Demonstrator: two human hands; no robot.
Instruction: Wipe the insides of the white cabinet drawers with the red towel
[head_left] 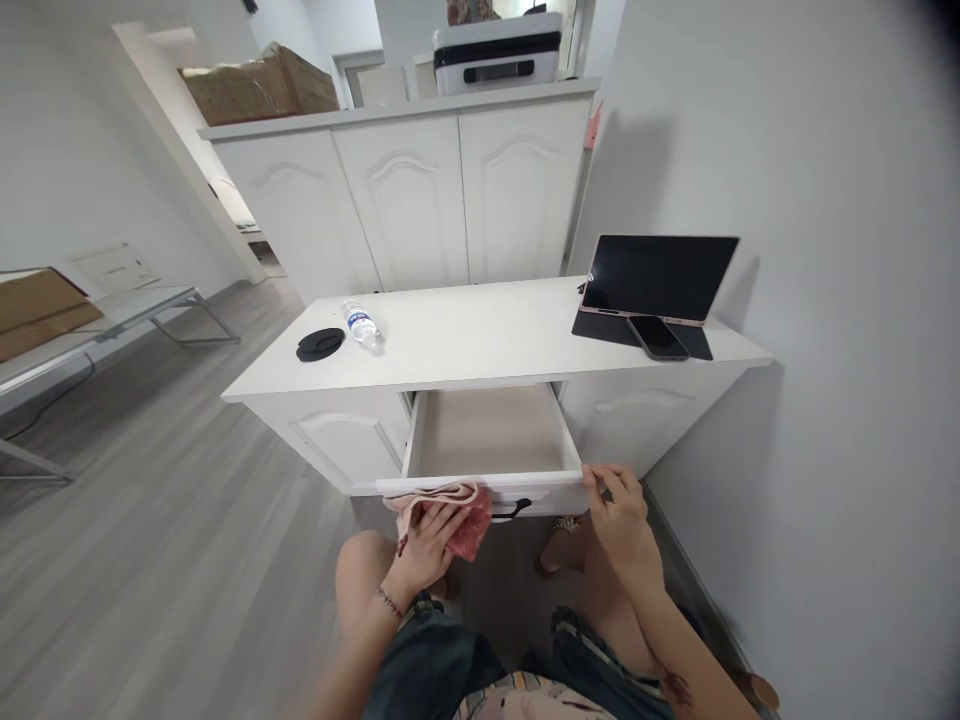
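Observation:
A white drawer (pixel 487 430) stands pulled out from the white cabinet, and its inside shows bare. My left hand (pixel 426 545) presses a pink and red cloth (pixel 471 525) against the left part of the drawer front, fingers wrapped over the folds. The black handle (pixel 513 509) is just right of the cloth. My right hand (pixel 619 510) grips the right end of the drawer front, with its fingertips at the top edge.
On the cabinet top (pixel 465 335) are a black round object (pixel 320 344), a plastic bottle (pixel 362 325), a tablet (pixel 660 278) and a phone (pixel 658 338). My knees are below the drawer. A wall rises at the right.

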